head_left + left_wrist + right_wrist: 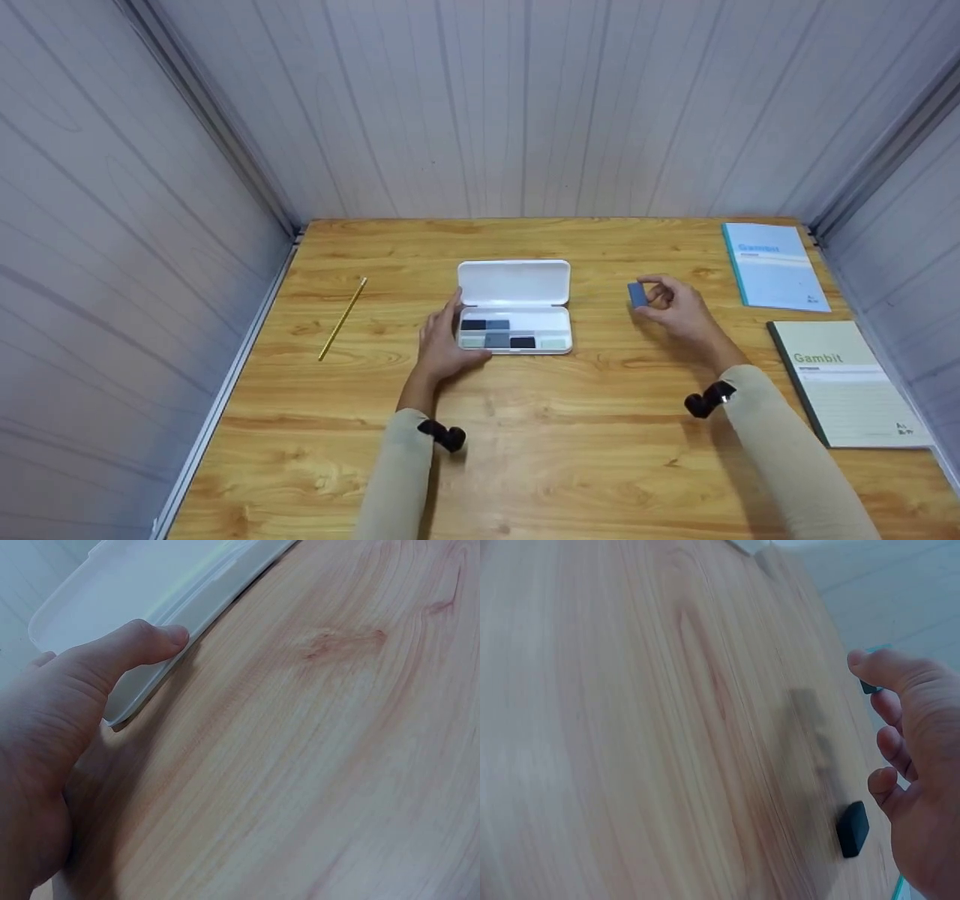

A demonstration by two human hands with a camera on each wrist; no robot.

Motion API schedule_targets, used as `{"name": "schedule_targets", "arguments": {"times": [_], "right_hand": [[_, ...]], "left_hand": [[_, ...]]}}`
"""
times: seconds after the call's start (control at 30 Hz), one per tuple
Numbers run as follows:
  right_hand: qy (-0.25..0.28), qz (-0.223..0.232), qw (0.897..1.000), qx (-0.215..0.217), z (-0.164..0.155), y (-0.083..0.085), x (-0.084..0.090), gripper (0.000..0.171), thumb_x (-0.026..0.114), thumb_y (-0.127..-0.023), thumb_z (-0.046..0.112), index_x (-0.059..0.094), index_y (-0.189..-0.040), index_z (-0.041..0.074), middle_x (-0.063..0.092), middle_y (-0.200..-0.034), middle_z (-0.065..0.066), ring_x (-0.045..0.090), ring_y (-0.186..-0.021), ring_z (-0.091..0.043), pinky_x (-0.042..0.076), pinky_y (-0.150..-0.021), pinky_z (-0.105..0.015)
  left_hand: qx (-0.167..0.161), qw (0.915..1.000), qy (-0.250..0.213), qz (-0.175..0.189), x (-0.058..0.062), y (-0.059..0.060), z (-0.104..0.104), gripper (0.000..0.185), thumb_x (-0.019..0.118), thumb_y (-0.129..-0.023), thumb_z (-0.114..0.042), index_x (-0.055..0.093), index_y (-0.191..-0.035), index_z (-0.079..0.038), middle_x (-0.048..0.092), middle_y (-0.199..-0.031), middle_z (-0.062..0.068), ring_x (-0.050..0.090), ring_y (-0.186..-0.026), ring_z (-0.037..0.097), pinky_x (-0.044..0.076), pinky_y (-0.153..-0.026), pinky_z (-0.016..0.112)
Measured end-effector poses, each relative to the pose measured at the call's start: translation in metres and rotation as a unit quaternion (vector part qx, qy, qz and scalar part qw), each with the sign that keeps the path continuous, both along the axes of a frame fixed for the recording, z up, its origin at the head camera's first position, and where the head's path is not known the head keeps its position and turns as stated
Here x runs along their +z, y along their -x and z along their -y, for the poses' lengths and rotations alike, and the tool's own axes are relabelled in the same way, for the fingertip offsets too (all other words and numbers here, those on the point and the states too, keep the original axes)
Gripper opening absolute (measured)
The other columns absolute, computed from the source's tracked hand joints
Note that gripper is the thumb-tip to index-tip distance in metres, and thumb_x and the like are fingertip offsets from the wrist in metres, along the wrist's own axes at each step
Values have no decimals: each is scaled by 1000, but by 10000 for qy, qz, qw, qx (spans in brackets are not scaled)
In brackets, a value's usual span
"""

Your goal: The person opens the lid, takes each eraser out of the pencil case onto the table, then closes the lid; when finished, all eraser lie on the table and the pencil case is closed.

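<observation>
A white pencil case (514,281) lies with its lid raised at mid-table. Several small dark, blue-grey and pale green blocks (523,343), eraser-like, sit inside it. My left hand (442,345) holds the case at its left end, the thumb (154,641) along the front edge and a finger up by the lid. To the right of the case, my right hand (679,309) pinches a blue-grey eraser (637,295) between thumb and fingers, raised off the table. In the right wrist view the thumb mostly hides that eraser, and a black block (853,829) lies on the table below the hand.
A yellow pencil (342,319) lies left of the case. Along the right side are a blue notebook (778,270) and a pale green notebook (847,390). Panelled walls (480,112) enclose the wooden table (555,442) at the back and both sides.
</observation>
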State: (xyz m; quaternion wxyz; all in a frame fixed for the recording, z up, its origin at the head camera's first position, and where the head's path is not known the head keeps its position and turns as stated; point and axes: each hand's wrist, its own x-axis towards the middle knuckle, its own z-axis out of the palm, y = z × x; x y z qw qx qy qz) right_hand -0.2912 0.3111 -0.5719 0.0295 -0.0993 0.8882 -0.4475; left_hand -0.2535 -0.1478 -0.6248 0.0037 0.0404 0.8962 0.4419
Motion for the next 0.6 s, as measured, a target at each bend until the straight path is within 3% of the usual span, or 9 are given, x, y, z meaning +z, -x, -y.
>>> {"name": "schedule_targets", "arguments": {"times": [0.6], "right_hand": [[-492, 14, 9983, -300, -39, 1, -13, 55, 80, -105, 14, 62, -155, 1, 69, -121, -21, 53, -91, -15, 44, -78, -19]], "left_hand": [[64, 9998, -14, 167, 2, 0, -1, 134, 103, -70, -40, 28, -180, -30, 59, -169, 7, 44, -154, 36, 26, -134, 60]]}}
